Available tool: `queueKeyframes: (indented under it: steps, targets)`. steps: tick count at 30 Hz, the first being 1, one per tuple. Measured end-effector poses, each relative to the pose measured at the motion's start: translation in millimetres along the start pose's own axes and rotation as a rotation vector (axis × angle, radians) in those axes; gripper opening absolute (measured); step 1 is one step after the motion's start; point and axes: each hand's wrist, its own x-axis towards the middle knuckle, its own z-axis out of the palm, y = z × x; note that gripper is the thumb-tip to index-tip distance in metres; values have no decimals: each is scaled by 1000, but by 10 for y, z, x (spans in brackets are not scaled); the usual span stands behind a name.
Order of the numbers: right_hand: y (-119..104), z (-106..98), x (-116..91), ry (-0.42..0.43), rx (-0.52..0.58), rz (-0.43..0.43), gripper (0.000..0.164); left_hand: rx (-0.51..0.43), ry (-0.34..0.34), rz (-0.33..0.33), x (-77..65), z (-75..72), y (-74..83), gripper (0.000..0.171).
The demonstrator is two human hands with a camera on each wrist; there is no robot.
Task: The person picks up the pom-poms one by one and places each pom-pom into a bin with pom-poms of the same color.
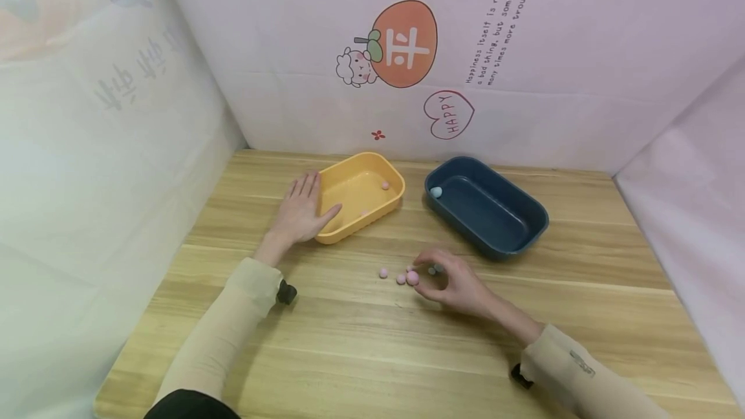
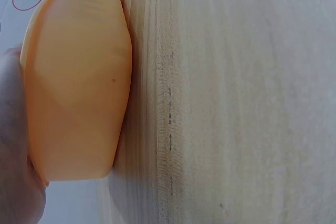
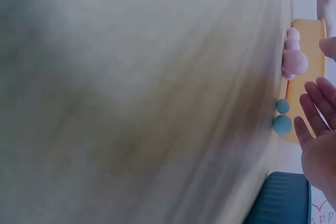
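Note:
My left hand rests along the left end of a yellow tray, fingers straight and spread, thumb over the rim. Two pink balls lie inside; one is the pink ball near the right end. In the left wrist view the tray's outer wall is beside my palm. My right hand hovers low over the table, thumb and fingers apart around a larger pink ball. The right wrist view shows a gap between my fingers and this ball. Smaller pink balls lie close by.
Two blue-green balls lie on the table by my right hand. Behind it stands a dark blue tray holding a light blue ball. A printed white cloth hangs behind the wooden table.

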Motion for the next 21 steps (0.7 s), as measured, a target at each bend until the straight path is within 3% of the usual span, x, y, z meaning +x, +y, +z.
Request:
queueKeyframes:
  steps: [21]
  targets:
    - [25,93,31,-23,-10,45,35,0,-2,0,-13,-6,5,105]
